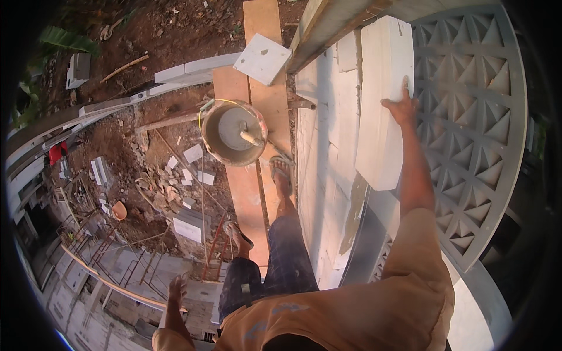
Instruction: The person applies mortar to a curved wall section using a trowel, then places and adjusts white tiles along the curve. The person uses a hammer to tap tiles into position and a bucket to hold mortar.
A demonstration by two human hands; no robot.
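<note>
A long white lightweight concrete block (383, 111) lies along the top of the white block wall (328, 146) on my right. My right hand (402, 106) grips its outer edge, with the thumb and one finger on the block's face and the other fingers partly hidden. Low at my left side hangs my left hand (177, 289), open, its fingers apart and nothing in it. On the planks before me stands a bucket (233, 133) of grey mortar. A tool with a pale handle (252, 138) rests in it.
My sandalled feet stand on narrow wooden planks (237, 199) raised above rubble ground. A square white block piece (263, 59) lies farther along them. A wooden beam (328, 29) rises ahead. Grey patterned panels (468, 128) flank the wall's right. Metal scaffold frames (132, 266) stand lower left.
</note>
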